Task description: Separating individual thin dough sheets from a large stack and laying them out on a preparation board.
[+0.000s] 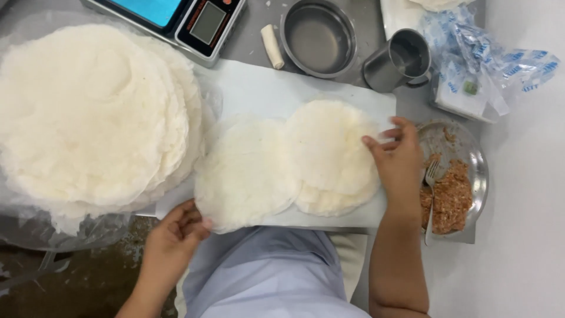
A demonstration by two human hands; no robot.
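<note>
**Two wrappers pinched at their edges on the white sheet**

Pinched lightly between thumb and fingers of the left hand (172, 235), the lower left edge of the left wrapper (244, 174) is held just above the white sheet (259, 88) at lower centre of the frame. At right of centre, the right wrapper (329, 147) is pressed flat at its right rim by the right hand (397, 159), fingers bent onto the thin dough; nothing is closed around. The two rounds are seen overlapping at the middle, with another round peeking out beneath the right one.

A tall stack of wrappers (88, 112) is piled at the upper left, beside a scale (188, 20). A steel bowl (318, 36) and a metal cup (397, 59) stand along the top of the surface, a finished roll (272, 46) between scale and bowl. Minced filling (450, 197) and a fork (432, 176) lie on a steel plate (478, 154) just right of the right hand.

Risk is judged to lie in the overlap: thin sheets could stick and tear if one is tugged sideways. The left rim hangs past the sheet's front edge and could fold under.
</note>
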